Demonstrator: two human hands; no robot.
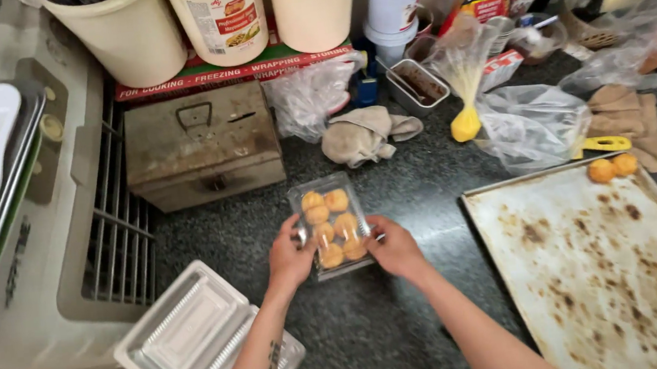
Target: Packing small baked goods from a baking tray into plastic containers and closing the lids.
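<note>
A person's left hand (pixel 289 256) and right hand (pixel 393 246) clasped the two long sides of a clear plastic box (pixel 331 224) of small golden pastries (pixel 331 226) on a dark speckled counter (pixel 394 194). Both hands were closed against the box's edges, the fingers curled on the rim, with the lid apparently down over the pastries; whether it had snapped shut could not be told. The box sat near the middle of the counter, just in front of a rusty metal tin (pixel 200 147) and to the left of a stained baking tray (pixel 602 270), where two more pastries (pixel 613 168) lay in the far corner. Empty clear boxes (pixel 199 341) were stacked near the left forearm. A crumpled cloth (pixel 364 134) and a piping bag with yellow filling (pixel 462 75) lay beyond. The thin plastic looked likely to flex under uneven pressure, which could squash the pastries or let the lid spring open. A sideways pull might also send the light box sliding on the smooth counter.
</note>
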